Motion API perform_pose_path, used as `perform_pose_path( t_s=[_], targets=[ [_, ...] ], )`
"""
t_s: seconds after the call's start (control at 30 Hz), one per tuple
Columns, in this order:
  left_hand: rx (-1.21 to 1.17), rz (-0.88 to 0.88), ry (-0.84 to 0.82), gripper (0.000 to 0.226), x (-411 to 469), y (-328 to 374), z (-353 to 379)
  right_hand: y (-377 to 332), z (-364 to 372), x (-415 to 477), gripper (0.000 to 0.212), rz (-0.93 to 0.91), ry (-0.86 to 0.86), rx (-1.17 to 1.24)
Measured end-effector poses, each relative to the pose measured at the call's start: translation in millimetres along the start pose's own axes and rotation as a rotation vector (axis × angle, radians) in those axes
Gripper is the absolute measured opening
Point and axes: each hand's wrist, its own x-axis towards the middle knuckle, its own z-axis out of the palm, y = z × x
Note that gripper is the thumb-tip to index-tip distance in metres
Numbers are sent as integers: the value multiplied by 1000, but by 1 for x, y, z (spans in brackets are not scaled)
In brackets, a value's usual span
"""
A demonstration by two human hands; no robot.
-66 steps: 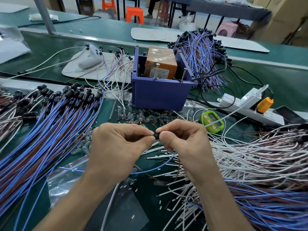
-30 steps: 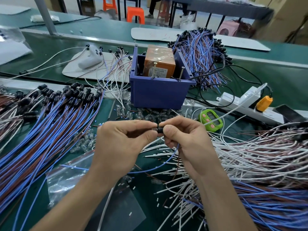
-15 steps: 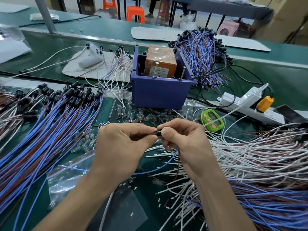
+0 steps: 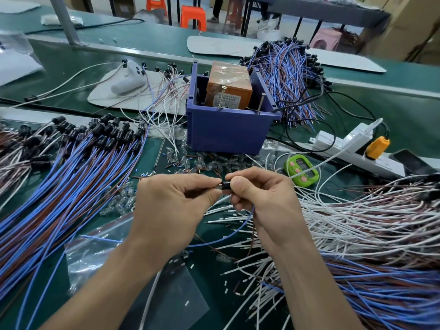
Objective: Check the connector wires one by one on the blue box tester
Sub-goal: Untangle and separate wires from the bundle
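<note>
Right now both hands meet on the near side of the blue box tester [image 4: 226, 132], which stands on the table [image 4: 404, 120]. The right hand [image 4: 262, 201] pinches a small black connector [image 4: 225, 185] between thumb and forefinger, its blue wire [image 4: 228, 234] trailing below the palm. The left hand [image 4: 171, 206] pinches the connector's other end with its fingertips.

The green bench [image 4: 404, 110] carries wire bundles [image 4: 71, 177], blue box [image 4: 226, 136], power strip [image 4: 342, 145].
</note>
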Motion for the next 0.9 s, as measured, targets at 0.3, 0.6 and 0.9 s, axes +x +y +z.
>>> perform_pose_path(
  t_s=[0.3, 0.6, 0.9],
  targets=[
    [-11, -25, 35, 42, -3, -3, 2, 3, -1, 0, 8, 40, -57, 33],
    [-349, -282, -170, 19, 14, -2, -5, -1, 0, 1, 12, -53, -16, 20],
    [-562, -411, -355, 32, 15, -11, -7, -3, -3, -3, 10, -37, -107, 72]
  ],
)
